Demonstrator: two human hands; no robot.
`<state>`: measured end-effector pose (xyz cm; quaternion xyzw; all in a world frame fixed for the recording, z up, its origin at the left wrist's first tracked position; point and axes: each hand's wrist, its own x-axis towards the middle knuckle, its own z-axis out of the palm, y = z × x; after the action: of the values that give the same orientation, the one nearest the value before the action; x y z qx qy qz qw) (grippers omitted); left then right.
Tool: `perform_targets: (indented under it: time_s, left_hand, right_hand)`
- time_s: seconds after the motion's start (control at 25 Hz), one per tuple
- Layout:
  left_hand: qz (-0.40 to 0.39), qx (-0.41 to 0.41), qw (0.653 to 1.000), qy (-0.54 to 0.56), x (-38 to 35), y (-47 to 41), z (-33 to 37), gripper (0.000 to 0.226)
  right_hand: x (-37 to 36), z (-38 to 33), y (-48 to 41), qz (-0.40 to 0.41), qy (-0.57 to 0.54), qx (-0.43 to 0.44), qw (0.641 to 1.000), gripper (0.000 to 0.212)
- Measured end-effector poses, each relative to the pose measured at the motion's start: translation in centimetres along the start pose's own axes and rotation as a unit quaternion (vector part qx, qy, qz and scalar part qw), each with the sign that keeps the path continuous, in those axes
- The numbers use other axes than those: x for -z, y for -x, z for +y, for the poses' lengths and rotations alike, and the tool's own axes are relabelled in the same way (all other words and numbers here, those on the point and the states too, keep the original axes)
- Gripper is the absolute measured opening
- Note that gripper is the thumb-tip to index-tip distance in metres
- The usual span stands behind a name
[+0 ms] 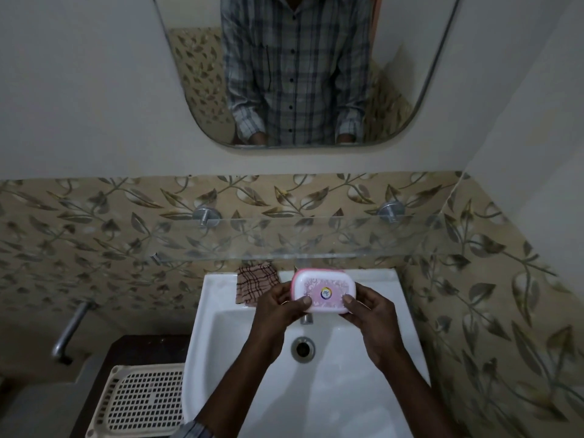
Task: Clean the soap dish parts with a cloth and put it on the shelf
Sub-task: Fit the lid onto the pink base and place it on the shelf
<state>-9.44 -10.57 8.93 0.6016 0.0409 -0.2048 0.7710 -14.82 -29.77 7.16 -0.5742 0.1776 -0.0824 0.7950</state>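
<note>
Pink-and-white plastic soap dish (323, 291), lid seated on its base, is held level above the back of the white wash basin (202, 327), just over the tap (306, 318). The left hand (278, 308) grips one end and the right hand (369, 314) the other, each with a thumb on the lid's near edge and fingers curled beneath; the hands are apart, both clamped on the dish. This hold suits prising lid from base, and keeping it over the bowl means any drips fall toward the drain (302, 349).

Brown checked cloth (256, 284) lies folded on the basin's rear ledge, just left of the dish and within reach of the left hand. It is not in use.

Glass shelf (316, 238) runs along the tiled wall above the basin on two metal brackets (203, 214); nothing is seen standing on it. A mirror (297, 74) hangs higher up. A perforated tray (142, 403) sits low at the left.

Assessment: the dish appears unopened and no wiping is under way, so the task looks to be at its start. Next step likely calls for separating the parts, then freeing one hand for the cloth. Wet plastic could slip; whether the dish is wet cannot be told.
</note>
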Motion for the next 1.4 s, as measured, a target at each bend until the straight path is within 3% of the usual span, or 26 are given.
perform_targets:
  time_s: [0.16, 0.28, 0.48, 0.56, 0.64, 0.8, 1.08, 1.2, 1.32, 1.4]
  left_hand:
    - [-0.009, -0.005, 1.000, 0.001, -0.3, 1.1, 0.9, 0.039]
    - [-0.041, -0.084, 0.995, -0.046, 0.0, 3.7, 3.3, 0.043]
    - [0.102, -0.217, 0.962, -0.131, -1.7, 4.0, 10.4, 0.047]
    - [0.185, -0.209, 0.942, -0.188, -2.1, 2.1, 12.6, 0.039]
    - [0.195, -0.190, 0.926, -0.261, -2.2, 0.3, 13.6, 0.032]
    - [0.204, -0.162, 0.901, -0.346, -2.4, -2.4, 13.1, 0.029]
    - [0.202, -0.186, 0.887, -0.371, -2.6, -3.5, 12.1, 0.032]
    - [0.264, -0.241, 0.871, -0.338, -2.3, -2.2, 12.1, 0.036]
    - [0.332, -0.293, 0.866, -0.232, -0.3, 0.7, 8.0, 0.040]
    - [0.346, -0.221, 0.883, -0.227, 2.0, 1.3, 4.1, 0.046]
  right_hand:
    - [0.0, -0.4, 1.0, -0.009, -0.005, 0.030, 0.999, 0.028]
    - [-0.5, -2.8, 1.9, -0.027, 0.005, 0.101, 0.994, 0.046]
    - [-5.3, -9.0, 0.0, 0.074, 0.143, 0.209, 0.964, 0.048]
    - [-7.3, -11.3, -1.8, 0.124, 0.212, 0.219, 0.944, 0.033]
    - [-8.5, -12.4, -3.7, 0.138, 0.296, 0.199, 0.924, 0.026]
    - [-8.9, -11.5, -6.1, 0.143, 0.397, 0.152, 0.894, 0.034]
    - [-8.4, -10.5, -6.7, 0.136, 0.400, 0.167, 0.891, 0.037]
    - [-7.9, -10.7, -6.1, 0.158, 0.360, 0.194, 0.899, 0.052]
    - [-7.0, -9.8, -4.1, 0.171, 0.259, 0.282, 0.908, 0.035]
    - [-6.9, -7.9, -2.4, 0.128, 0.245, 0.329, 0.903, 0.026]
